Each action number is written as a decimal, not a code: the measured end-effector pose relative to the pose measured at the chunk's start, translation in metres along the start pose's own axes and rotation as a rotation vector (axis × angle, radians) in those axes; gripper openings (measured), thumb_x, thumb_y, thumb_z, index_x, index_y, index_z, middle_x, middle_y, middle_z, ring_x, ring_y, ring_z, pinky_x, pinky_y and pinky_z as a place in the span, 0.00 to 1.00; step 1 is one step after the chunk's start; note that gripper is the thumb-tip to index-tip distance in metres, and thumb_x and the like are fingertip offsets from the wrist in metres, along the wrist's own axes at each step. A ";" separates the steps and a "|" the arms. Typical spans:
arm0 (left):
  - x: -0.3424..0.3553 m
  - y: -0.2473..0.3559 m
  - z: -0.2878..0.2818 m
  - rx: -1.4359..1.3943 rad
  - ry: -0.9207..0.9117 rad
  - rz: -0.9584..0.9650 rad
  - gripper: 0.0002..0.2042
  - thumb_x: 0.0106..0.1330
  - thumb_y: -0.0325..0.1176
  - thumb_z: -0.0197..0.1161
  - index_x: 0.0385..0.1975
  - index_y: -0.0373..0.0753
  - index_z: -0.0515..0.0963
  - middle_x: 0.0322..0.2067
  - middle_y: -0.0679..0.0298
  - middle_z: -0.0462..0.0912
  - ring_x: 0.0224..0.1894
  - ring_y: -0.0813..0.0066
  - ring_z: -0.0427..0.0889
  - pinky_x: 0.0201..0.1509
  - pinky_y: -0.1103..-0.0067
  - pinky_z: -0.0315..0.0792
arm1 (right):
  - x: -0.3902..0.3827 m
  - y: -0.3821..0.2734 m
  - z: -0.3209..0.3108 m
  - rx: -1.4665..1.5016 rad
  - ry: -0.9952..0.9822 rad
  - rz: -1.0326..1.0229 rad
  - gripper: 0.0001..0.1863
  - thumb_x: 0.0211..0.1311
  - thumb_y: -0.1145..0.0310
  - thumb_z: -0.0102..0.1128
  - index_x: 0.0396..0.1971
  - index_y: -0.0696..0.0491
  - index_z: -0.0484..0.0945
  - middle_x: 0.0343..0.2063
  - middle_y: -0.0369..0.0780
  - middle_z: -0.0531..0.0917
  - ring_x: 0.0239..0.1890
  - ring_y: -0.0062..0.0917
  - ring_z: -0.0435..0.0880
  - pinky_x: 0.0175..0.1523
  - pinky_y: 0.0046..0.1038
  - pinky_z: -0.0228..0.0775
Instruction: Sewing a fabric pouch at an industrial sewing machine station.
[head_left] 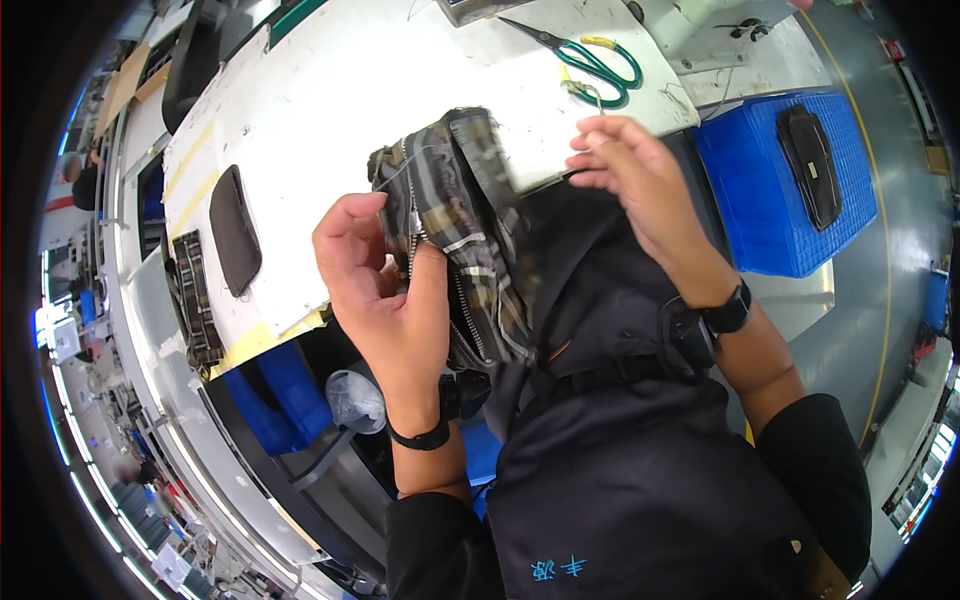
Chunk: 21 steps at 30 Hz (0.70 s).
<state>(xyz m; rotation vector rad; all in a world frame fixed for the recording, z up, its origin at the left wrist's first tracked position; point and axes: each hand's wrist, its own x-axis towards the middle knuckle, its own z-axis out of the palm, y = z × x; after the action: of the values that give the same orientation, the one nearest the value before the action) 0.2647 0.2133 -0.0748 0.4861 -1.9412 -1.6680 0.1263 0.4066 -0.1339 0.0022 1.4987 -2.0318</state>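
Note:
My left hand (pixel 385 285) grips a brown, grey and black plaid fabric pouch (pixel 470 225) with a metal zipper along its side. The thumb presses beside the zipper, and the pouch's far flap is blurred. Off the table's front edge, my right hand (pixel 635 175) has its fingers curled together beside the green-handled scissors (pixel 600 72). A twisted cord at the scissors' yellow-wrapped handle runs down toward these fingers. Whatever they pinch is too small to make out.
On the white table (pixel 300 110) lie a dark flat panel (pixel 234 232) and a plaid strip (pixel 195 300) at the left. A blue crate (pixel 745 190) on the right carries a dark pouch (pixel 810 168). A clear plastic container (pixel 355 402) stands below the table edge.

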 end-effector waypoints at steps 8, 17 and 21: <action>0.001 -0.001 0.016 0.505 0.034 0.102 0.30 0.62 0.22 0.68 0.66 0.38 0.67 0.42 0.59 0.80 0.39 0.74 0.80 0.37 0.77 0.75 | -0.034 -0.004 0.062 -0.915 -0.271 -0.815 0.47 0.56 0.75 0.72 0.76 0.58 0.59 0.66 0.52 0.72 0.65 0.48 0.77 0.69 0.40 0.71; -0.002 -0.005 0.022 0.687 -0.122 0.150 0.36 0.64 0.23 0.65 0.75 0.36 0.62 0.56 0.44 0.85 0.54 0.49 0.88 0.52 0.66 0.81 | -0.022 0.013 0.072 -1.186 0.045 -1.067 0.36 0.57 0.74 0.68 0.69 0.51 0.74 0.55 0.42 0.78 0.47 0.35 0.82 0.54 0.36 0.75; 0.001 -0.008 0.021 0.775 -0.052 0.181 0.28 0.67 0.21 0.64 0.69 0.34 0.72 0.45 0.50 0.89 0.41 0.60 0.90 0.45 0.70 0.80 | -0.018 0.013 0.080 -1.271 0.070 -1.117 0.32 0.59 0.73 0.66 0.67 0.51 0.76 0.54 0.42 0.80 0.49 0.35 0.83 0.55 0.35 0.75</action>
<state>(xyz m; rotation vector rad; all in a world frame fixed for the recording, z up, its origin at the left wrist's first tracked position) 0.2508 0.2276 -0.0849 0.5193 -2.5478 -0.7744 0.1743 0.3428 -0.1098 -1.5338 2.9389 -1.2242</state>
